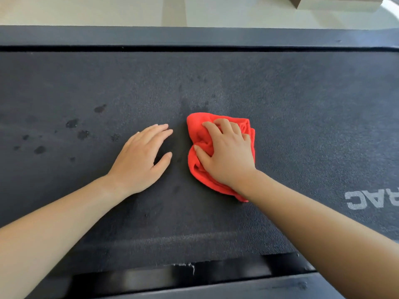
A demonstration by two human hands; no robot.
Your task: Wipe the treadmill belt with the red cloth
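Note:
The dark grey textured treadmill belt (280,87) fills most of the head view. A bunched red cloth (197,128) lies on it near the middle. My right hand (226,152) presses down on the cloth, fingers curled into its folds. My left hand (140,160) rests flat on the bare belt just left of the cloth, fingers apart, holding nothing. Dark wet spots (73,124) dot the belt to the left, and a damp smear (190,104) shows just beyond the cloth.
A dark side rail (194,36) runs along the far edge of the belt, with pale floor (108,9) beyond it. The near side rail (216,288) lies at the bottom. White letters (367,201) are printed on the belt at the right.

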